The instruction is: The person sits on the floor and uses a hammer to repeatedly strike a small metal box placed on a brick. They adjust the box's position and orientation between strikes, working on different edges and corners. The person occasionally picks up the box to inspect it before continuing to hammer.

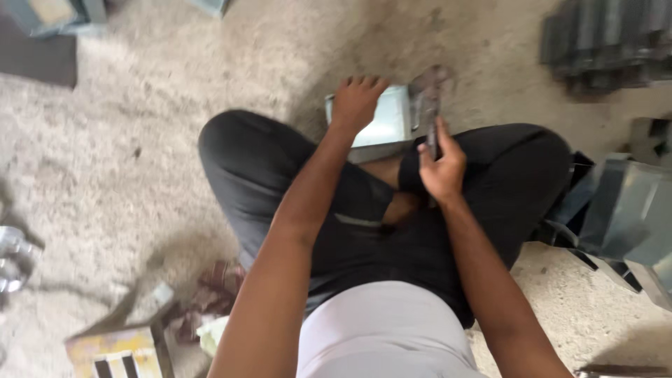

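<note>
Pale cloth of the person's shirt [385,329] fills the bottom of the view, and both bare forearms run forward from it over crossed legs in dark trousers [280,175]. Sitting cross-legged on the gritty concrete floor [140,140] puts the work low and close, in the gap just ahead of the shins.

That work is a small box-like piece of pale sheet metal [381,122], lying on the floor directly under the left hand [357,101]. The left hand lies flat on top of it, fingers spread and pointing away, palm pressing down; it looks like a hold meant to keep the piece from sliding, not a grip around it.

Just to the right of that hand, the right hand [442,168] is closed around the handle of a dark tool [428,115], which stands up from the fist and reaches toward the metal piece's right edge. The tool's head is blurred, so I cannot tell its kind, nor whether it touches the metal.

Well to the right of the right hand, more folded sheet-metal pieces [630,203] lean together beside the knee, within reach. Farther off past them sits a dark ribbed stack [609,42]. Behind the left elbow lie a yellowish box [119,350] and some crumpled rags [210,301].
</note>
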